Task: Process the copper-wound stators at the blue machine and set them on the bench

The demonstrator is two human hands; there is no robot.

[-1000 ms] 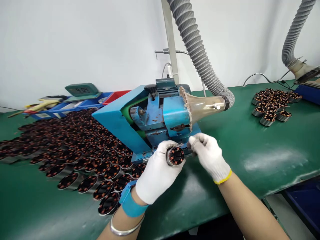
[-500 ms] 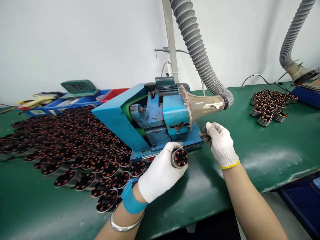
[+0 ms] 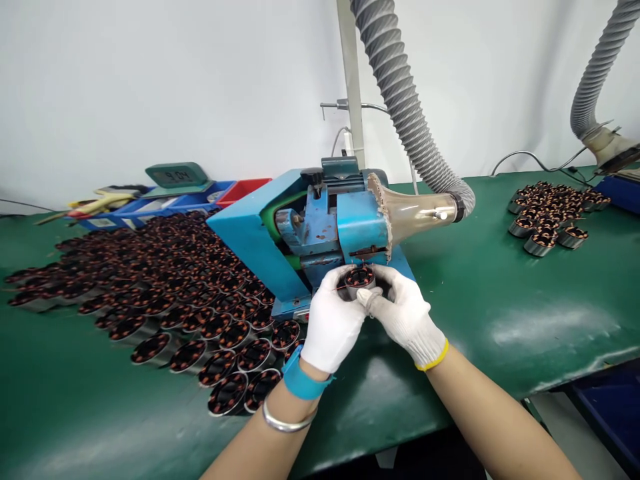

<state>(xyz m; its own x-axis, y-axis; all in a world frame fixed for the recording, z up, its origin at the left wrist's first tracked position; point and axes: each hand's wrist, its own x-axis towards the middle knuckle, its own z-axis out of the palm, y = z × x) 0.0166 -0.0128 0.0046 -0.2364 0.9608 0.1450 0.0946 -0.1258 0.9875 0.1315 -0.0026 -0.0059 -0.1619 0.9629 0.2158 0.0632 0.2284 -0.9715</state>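
Note:
Both of my gloved hands grip one wound motor stator (image 3: 359, 279), a silver ring with black insulation and copper windings inside. My left hand (image 3: 334, 323) is closed around its left side, and my right hand (image 3: 400, 301) pinches it from the right with the thumb across the front. The stator is held face up, close in front of the blue belt-driven machine (image 3: 363, 217). Parts of the fingers behind the ring are hidden. Left of the machine, many more stators (image 3: 227, 393) stand packed together on the green table (image 3: 480, 373).
A clear funnel (image 3: 420, 212) joins the machine to a grey flexible hose (image 3: 407, 87). A smaller group of stators (image 3: 543, 217) stands at the right. At the back left are blue bins (image 3: 127, 215), a red bin (image 3: 243, 192) and a digital clock (image 3: 177, 175).
My left hand has lifted the stator up toward the machine. My right hand has come in from the right and taken hold of it too. The view has shifted slightly left.

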